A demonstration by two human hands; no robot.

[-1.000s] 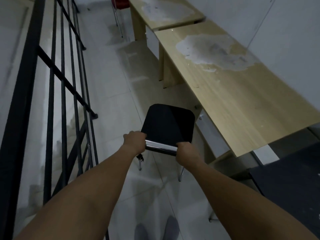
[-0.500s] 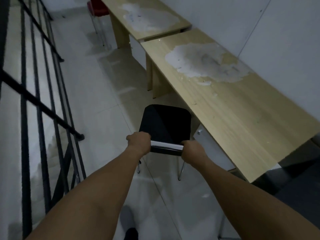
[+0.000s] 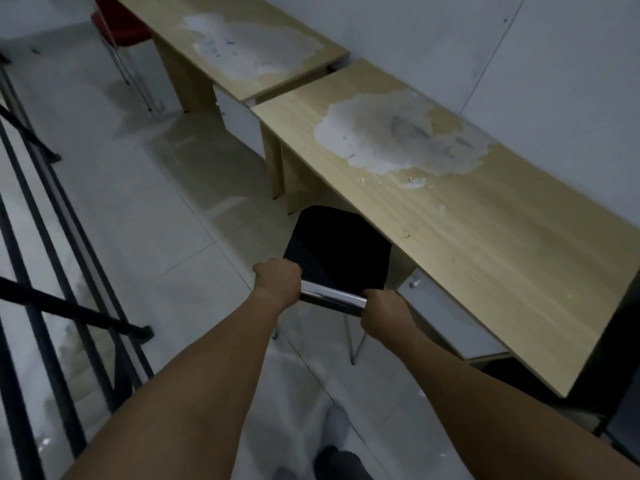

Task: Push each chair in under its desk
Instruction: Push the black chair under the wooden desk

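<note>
Moved: black chair now noses under the tabletop.
Fingers: left hand and right hand wrapped around its chrome back rail.
Left: seat mostly out; red chair waits.

We note a black metal railing along the left edge, pale glossy floor tiles running from near to far, a plain white wall on the right, and a dark shoe at the near edge.
</note>
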